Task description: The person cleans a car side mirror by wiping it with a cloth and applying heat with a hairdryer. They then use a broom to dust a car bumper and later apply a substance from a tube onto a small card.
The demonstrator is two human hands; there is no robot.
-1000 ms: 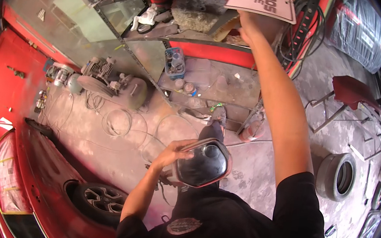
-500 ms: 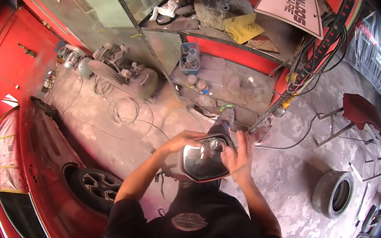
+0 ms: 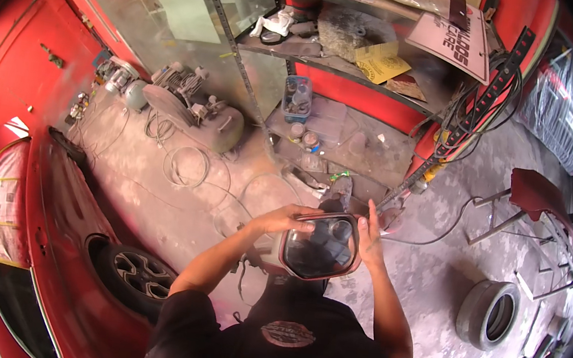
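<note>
Holding: a car headlamp [image 3: 319,248] with a red-edged housing, raised in front of the chest above the dusty floor [image 3: 430,280]
Left hand [image 3: 287,219]: fingers curled shut over the lamp's upper left edge
Right hand [image 3: 368,239]: fingers closed along the lamp's right edge
Left of the person: red car [image 3: 47,236], its wheel [image 3: 137,276] near the elbow
Ahead: air compressor [image 3: 195,108], metal shelf rack [image 3: 356,60]
Right: tyre [image 3: 490,315] lying on the floor, well apart

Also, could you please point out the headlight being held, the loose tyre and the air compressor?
headlight [image 3: 319,248]: head view, middle of its clear lens.
loose tyre [image 3: 474,315]: head view, its grey sidewall, left of the hole.
air compressor [image 3: 218,127]: head view, side of its tank.
</note>
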